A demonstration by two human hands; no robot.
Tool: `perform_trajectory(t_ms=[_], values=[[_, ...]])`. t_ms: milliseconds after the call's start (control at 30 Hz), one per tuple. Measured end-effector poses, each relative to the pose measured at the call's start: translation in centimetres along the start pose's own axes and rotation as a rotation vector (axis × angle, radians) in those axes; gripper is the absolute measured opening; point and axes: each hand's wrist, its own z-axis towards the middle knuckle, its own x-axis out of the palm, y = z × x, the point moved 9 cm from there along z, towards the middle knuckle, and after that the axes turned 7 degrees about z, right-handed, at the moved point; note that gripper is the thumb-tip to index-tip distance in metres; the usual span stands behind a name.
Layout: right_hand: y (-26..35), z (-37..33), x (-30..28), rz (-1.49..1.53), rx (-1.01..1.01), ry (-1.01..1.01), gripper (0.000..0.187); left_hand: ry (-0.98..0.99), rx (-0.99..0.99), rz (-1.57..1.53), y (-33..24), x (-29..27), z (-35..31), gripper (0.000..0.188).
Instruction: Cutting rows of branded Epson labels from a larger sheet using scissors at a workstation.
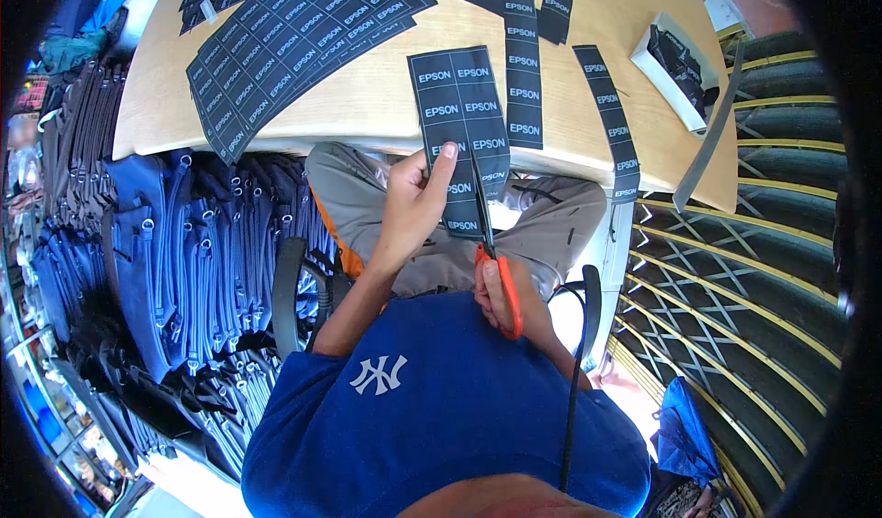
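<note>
My left hand [418, 201] grips a black two-column strip of printed labels [462, 86], its thumb lying on top and the other fingers hidden beneath. The strip stretches from over the table's near edge down above my lap. In my right hand [514, 298] are scissors with orange handles [512, 288], fingers through the loops. Their dark blades reach up into the strip's lower end, along the line between the two columns. The right column's lower part hangs slightly apart from the left one.
On the wooden table [367, 105] lie a large label sheet [294, 50], single-column label strips [524, 68] [608, 118] and a plain dark strip [712, 132]. A white box [675, 82] holds cut black labels. Stacked blue bags [202, 261] stand at left; a folding metal gate [744, 233] is at right.
</note>
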Motion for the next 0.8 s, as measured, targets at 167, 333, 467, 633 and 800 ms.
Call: perform_trajectory(t_ms=[167,333,467,633,800], values=[[-0.3,0.2,-0.2,-0.112,-0.129,-0.008,0.052,-0.014,-0.004,0.011,0.0,0.2,0.0,0.029],[0.3,0.3,0.4,-0.014,-0.242,0.066,0.061,-0.025,0.014,0.059,-0.6,0.8,-0.8,0.029],[0.5,0.2,0.2,-0.014,-0.226,0.014,0.063,-0.01,0.04,0.087,-0.4,1.0,-1.1,0.029],[-0.2,0.4,0.1,-0.003,-0.149,-0.006,0.059,-0.015,0.031,0.089,-0.3,1.0,-1.2,0.029],[0.0,0.3,0.7,0.082,-0.084,-0.006,0.055,-0.003,0.039,0.079,-0.3,1.1,-1.2,0.03]])
